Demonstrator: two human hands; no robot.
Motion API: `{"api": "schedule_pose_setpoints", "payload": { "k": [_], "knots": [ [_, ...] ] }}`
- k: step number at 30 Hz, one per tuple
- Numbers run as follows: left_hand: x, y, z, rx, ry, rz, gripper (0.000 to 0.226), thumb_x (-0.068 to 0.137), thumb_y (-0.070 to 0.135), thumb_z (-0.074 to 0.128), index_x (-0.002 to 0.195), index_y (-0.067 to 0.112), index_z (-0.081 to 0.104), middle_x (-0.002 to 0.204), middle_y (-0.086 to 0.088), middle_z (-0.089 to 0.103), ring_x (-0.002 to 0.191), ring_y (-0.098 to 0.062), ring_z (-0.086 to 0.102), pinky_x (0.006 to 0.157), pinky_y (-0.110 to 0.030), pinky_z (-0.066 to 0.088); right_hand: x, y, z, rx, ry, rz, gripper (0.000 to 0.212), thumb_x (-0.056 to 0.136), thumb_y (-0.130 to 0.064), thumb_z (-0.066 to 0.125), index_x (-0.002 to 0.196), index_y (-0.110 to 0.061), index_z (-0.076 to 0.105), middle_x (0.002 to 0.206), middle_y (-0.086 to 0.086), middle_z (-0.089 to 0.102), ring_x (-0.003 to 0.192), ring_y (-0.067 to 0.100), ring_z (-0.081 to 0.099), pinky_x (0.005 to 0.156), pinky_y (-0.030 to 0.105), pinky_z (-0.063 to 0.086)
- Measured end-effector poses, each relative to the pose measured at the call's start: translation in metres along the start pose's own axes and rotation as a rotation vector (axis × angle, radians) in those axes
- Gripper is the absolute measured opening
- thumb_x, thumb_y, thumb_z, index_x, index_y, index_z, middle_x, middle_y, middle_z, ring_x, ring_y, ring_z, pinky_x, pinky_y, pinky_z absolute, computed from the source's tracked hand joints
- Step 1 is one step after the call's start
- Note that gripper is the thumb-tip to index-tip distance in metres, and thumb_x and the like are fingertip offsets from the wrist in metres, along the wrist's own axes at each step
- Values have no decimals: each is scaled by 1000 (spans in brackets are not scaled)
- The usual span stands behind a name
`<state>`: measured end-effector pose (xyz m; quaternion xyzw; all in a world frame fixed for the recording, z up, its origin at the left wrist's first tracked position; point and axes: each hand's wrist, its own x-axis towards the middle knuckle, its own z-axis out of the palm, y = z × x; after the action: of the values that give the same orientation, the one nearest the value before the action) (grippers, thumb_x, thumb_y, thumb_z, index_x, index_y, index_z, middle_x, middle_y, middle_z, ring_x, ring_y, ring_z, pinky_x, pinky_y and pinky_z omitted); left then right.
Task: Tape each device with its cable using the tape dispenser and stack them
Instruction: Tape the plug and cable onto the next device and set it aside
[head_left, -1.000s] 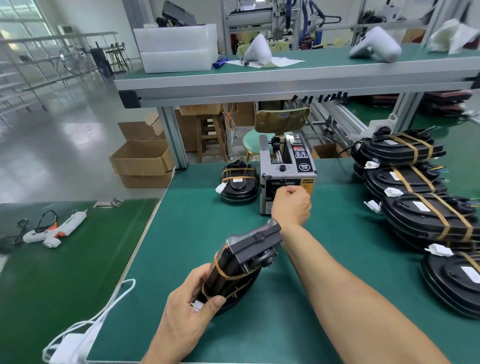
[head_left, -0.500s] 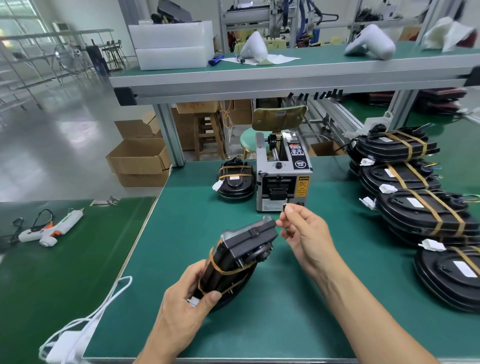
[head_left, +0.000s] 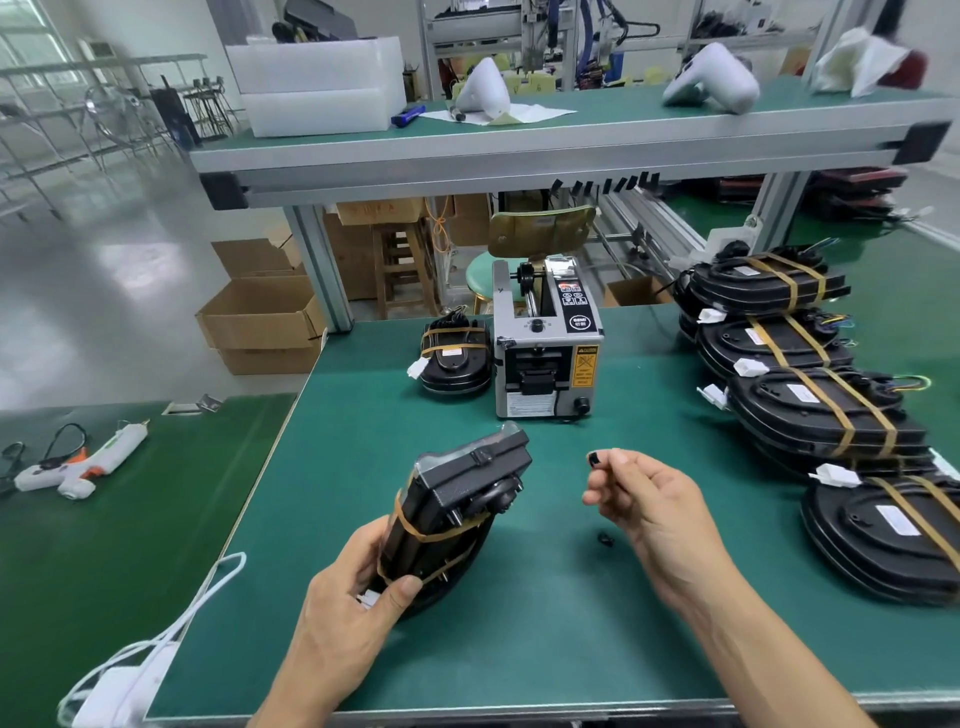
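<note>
Device (head_left: 457, 514) in left hand (head_left: 348, 618) (right hand (head_left: 654, 504) pinches tape (head_left: 594, 459)).

Both forearms bare to the frame edge; no sleeves in view. Left hand (head_left: 345, 613) and right hand (head_left: 657, 512): no gloves, rings, watch or wrist straps visible. Short fingernails. No markings on either arm.
</note>
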<state>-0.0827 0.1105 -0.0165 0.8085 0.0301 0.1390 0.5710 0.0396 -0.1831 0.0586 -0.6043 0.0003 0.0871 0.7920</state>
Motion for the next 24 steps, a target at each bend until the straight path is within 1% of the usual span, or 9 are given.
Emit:
{"api": "schedule_pose_setpoints", "payload": {
  "k": [3, 6, 8, 10, 12, 15, 20, 22, 24],
  "knots": [
    [0, 0, 0, -3, -1, -6, 67, 87, 74, 75, 144, 44, 59, 134, 8, 75, 123, -13, 72, 101, -21, 54, -6, 0, 2, -1, -5, 0, 27, 104, -28, 57, 92, -12, 76, 82, 8, 69, 71, 18, 66, 78, 36, 46],
    [0, 1, 0, -4, -4, -1, 66, 87, 74, 75, 144, 44, 59, 135, 8, 75, 124, -12, 71, 103, -20, 53, -12, -4, 9, 31, -27, -4, 28, 91, -40, 65, 88, -15, 77, 82, 9, 70, 71, 18, 66, 78, 35, 47],
    [0, 2, 1, -14, -1, -2, 66, 87, 73, 76, 144, 45, 60, 135, 8, 75, 125, -12, 71, 104, -19, 52, -15, -9, 14, 37, -30, -33, 26, 83, -42, 71, 85, -17, 78, 81, 7, 70, 71, 18, 66, 77, 35, 47],
    [0, 4, 1, -19, 3, 0, 66, 86, 74, 76, 143, 45, 61, 135, 8, 75, 125, -12, 71, 104, -19, 52, -17, -13, 18, 39, -29, -66, 18, 79, -38, 76, 82, -20, 79, 79, 5, 69, 71, 16, 66, 76, 33, 47],
    [0, 6, 2, -18, 7, 3, 66, 85, 75, 76, 142, 46, 61, 134, 8, 75, 124, -12, 72, 104, -19, 52, -16, -18, 22, 38, -33, -86, 4, 85, -24, 78, 82, -24, 80, 78, 3, 70, 71, 15, 67, 76, 32, 48],
    [0, 7, 1, -8, 14, 13, 65, 85, 77, 75, 141, 48, 61, 134, 9, 75, 124, -11, 72, 102, -20, 54, -15, -23, 28, 10, -28, -132, 20, 92, -10, 74, 81, -26, 80, 76, 2, 70, 72, 15, 68, 76, 31, 49],
    [-1, 5, 1, -14, 11, 16, 64, 85, 76, 75, 141, 48, 61, 134, 9, 75, 124, -13, 72, 99, -23, 55, -18, -30, 35, 34, -56, -132, 23, 92, -9, 74, 79, -27, 79, 74, 4, 70, 74, 15, 66, 78, 33, 50],
    [0, 6, 2, -20, 9, 17, 62, 86, 74, 75, 141, 49, 61, 134, 9, 75, 125, -12, 71, 100, -21, 55, -19, -32, 38, 38, -77, -125, 20, 90, -11, 77, 78, -26, 78, 74, 4, 70, 74, 15, 66, 78, 33, 49],
    [0, 6, 2, -21, 5, 19, 60, 87, 73, 75, 141, 49, 61, 134, 9, 75, 125, -11, 71, 100, -18, 53, -22, -35, 44, 34, -102, -115, 10, 84, -19, 78, 77, -27, 77, 73, 4, 70, 74, 15, 65, 77, 31, 50]
  ]
}}
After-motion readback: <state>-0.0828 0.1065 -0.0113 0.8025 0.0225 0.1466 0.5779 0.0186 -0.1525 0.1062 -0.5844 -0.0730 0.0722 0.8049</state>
